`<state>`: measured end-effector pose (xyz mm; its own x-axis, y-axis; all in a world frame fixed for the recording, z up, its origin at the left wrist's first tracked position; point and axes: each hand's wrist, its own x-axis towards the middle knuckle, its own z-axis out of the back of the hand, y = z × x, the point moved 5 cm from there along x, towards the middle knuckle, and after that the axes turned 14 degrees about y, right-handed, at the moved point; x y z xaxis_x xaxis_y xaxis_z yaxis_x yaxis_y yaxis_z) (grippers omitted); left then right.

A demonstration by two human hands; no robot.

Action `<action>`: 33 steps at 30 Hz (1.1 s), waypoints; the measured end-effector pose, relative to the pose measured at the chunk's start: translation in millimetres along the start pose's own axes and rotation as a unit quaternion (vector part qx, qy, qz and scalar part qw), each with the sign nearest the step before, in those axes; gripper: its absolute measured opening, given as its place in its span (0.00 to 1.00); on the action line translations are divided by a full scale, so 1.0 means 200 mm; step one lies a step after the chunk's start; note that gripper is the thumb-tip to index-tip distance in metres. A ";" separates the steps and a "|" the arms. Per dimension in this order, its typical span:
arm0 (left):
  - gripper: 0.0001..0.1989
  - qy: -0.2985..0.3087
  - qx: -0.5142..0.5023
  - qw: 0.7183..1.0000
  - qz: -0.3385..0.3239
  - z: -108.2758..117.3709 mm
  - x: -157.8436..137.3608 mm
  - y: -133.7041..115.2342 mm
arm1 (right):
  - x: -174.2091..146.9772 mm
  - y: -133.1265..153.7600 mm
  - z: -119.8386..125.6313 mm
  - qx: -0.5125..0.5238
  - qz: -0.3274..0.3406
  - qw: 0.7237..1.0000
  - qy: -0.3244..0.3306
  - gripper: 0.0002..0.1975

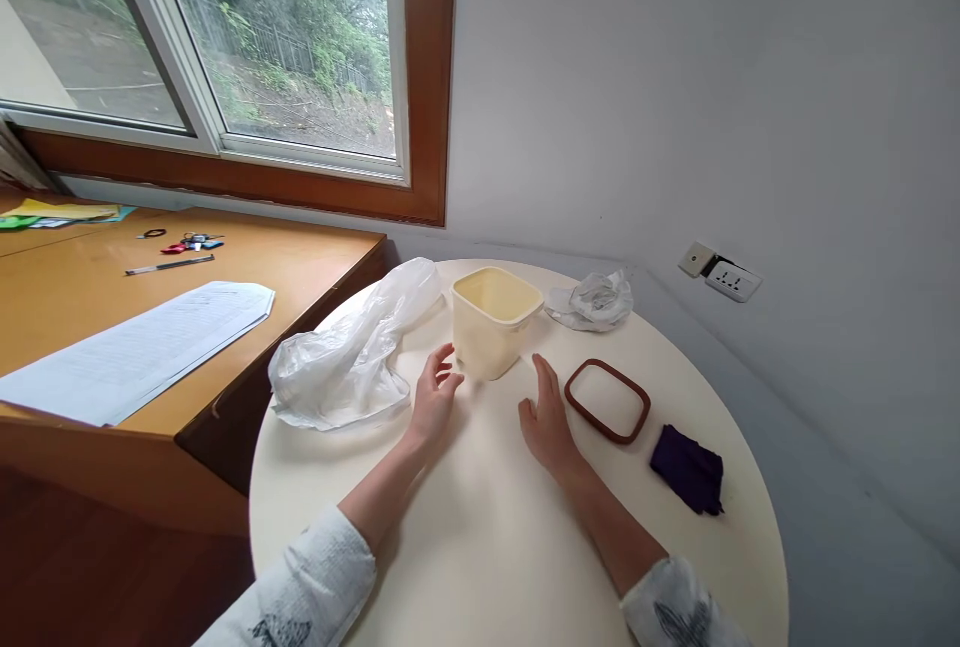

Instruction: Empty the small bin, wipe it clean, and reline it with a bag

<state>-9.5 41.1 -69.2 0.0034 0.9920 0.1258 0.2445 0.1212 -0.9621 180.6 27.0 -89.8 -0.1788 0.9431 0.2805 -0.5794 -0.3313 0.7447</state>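
Note:
A pale yellow plastic bin (489, 332) stands upright on the round white table (480, 547), its open top showing a bare inside wall. My left hand (435, 392) is just in front of the bin's left side, fingers apart and curved, holding nothing. On the other side, my right hand (546, 417) hovers near the bin's front right, also with fingers apart and nothing in them. Right of that hand lies a brown rounded rectangular frame (571, 397). A folded dark purple cloth (687, 470) rests beyond it, nearer the table's right edge.
A crumpled clear plastic bag (352, 367) covers the table's left side. Another crumpled bag (594, 303) lies at the back right. The wooden desk (315, 257) at left bears papers (142, 352), a pen (169, 265) and keys (196, 242). A wall socket (733, 281) is at right.

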 end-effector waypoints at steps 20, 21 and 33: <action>0.32 0.099 0.090 0.991 -0.005 -0.09 0.08 0.10 | 0.11 -0.06 -0.07 0.136 -0.080 0.987 0.001 0.33; 0.31 0.103 0.080 0.991 -0.010 -0.09 0.08 0.09 | 0.08 -0.04 -0.06 0.137 -0.079 0.987 0.006 0.32; 0.27 0.156 0.092 0.982 -0.054 -0.10 0.07 0.06 | -0.12 0.02 -0.02 0.153 -0.103 0.983 0.021 0.31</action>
<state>13.3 55.6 -74.4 0.2905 0.9180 0.2699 0.0813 0.2574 -0.9629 178.5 3.6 -95.2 -0.1186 0.9893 0.0847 -0.3419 -0.1208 0.9320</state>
